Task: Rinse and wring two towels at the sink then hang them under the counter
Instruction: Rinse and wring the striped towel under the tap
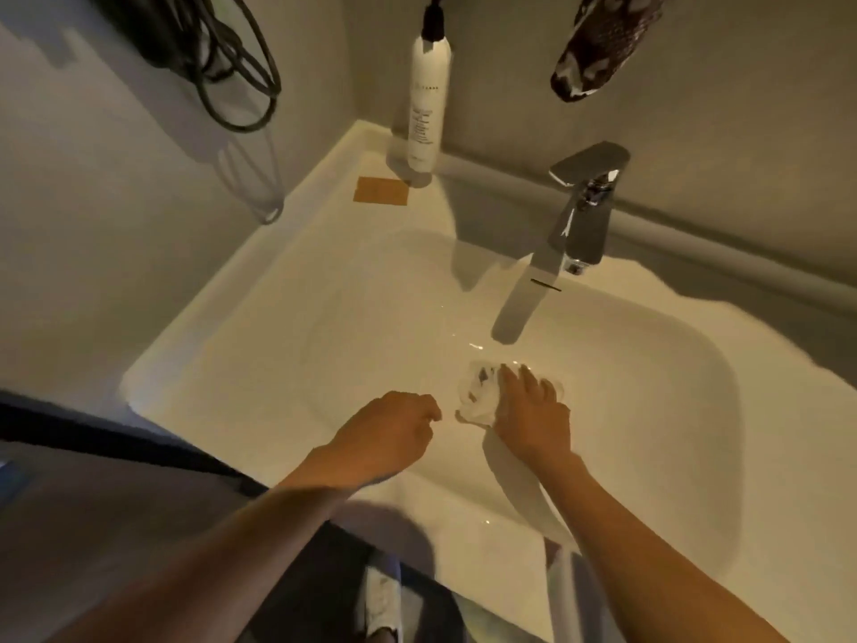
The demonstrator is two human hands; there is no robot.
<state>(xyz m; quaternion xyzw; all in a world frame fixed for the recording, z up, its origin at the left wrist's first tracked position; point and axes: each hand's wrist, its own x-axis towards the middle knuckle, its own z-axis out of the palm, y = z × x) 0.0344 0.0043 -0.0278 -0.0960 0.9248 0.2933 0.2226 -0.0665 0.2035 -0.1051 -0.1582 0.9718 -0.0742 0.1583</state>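
A white sink (pixel 259 345) fills the middle of the view. A small crumpled white towel (pixel 477 396) lies on the basin floor near the drain, below the spout of the chrome faucet (pixel 575 229). My right hand (pixel 533 415) rests flat on the towel's right part, fingers spread, pressing it down. A strip of white cloth (pixel 533 498) runs from under my right wrist toward the sink's front rim. Just left of the towel, my left hand (pixel 389 433) hovers over the basin with fingers curled and nothing in it. No water stream is visible.
A tall white bottle (pixel 424 104) stands on the back left ledge beside a tan square (pixel 381 191). Dark cables (pixel 222 62) hang on the left wall. A patterned cloth (pixel 598 44) hangs at top right. A white shoe (pixel 382 596) shows below the sink's front edge.
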